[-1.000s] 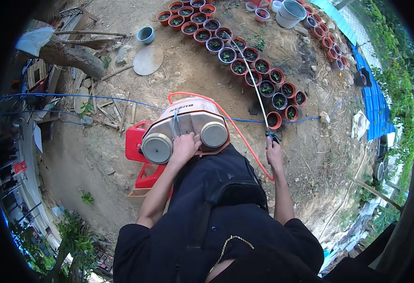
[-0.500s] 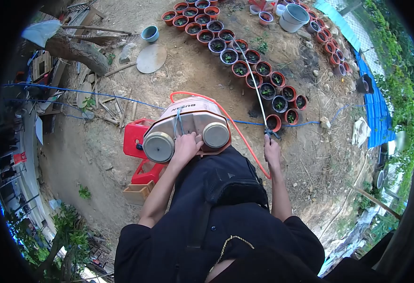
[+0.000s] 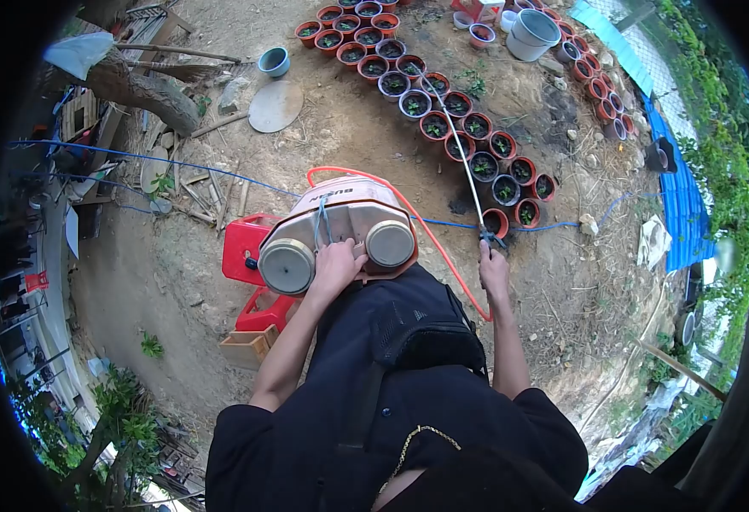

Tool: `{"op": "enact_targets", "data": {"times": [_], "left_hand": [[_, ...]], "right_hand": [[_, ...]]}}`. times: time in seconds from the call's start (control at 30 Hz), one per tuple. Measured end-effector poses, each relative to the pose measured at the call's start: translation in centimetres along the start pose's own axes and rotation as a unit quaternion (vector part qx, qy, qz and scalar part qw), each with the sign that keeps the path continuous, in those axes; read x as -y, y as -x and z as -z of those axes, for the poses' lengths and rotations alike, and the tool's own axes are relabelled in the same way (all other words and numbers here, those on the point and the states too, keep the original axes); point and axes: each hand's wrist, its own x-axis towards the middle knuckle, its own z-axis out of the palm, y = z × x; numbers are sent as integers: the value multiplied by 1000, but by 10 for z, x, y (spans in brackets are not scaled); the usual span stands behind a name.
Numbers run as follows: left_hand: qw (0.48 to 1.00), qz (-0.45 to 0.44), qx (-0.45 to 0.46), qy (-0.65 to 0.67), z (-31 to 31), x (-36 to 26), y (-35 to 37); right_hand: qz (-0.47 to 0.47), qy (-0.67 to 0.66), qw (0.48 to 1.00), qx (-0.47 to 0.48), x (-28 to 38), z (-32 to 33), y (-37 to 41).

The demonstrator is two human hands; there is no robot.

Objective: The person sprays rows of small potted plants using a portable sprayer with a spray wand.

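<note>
My left hand (image 3: 338, 266) is closed over the near edge of an orange sprayer tank (image 3: 357, 192), between its two round caps. Whether the fingers hook a handle or the rim there is partly hidden. In my right hand (image 3: 493, 273) is the grip of a long thin spray wand (image 3: 469, 169), its pole slanting up and left above the potted seedlings (image 3: 483, 164). From the tank an orange hose (image 3: 432, 235) curves round to my right forearm. Any spray at the wand's far end is too fine to make out.
A red plastic stool (image 3: 246, 249) and a wooden box (image 3: 246, 348) stand left of the tank. A blue line (image 3: 221, 177) crosses the dirt. Farther off are a teal pot (image 3: 273, 61), a large bucket (image 3: 531, 36) and a tree trunk (image 3: 148, 98). Blue sheeting (image 3: 682, 209) lines the right.
</note>
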Motion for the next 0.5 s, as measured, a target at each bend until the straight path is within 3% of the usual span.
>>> {"op": "enact_targets", "data": {"times": [0.5], "left_hand": [[1000,-2,-3,-10,-4,-3,1]], "right_hand": [[0,5,1000,14,-15,5,-14]]}}
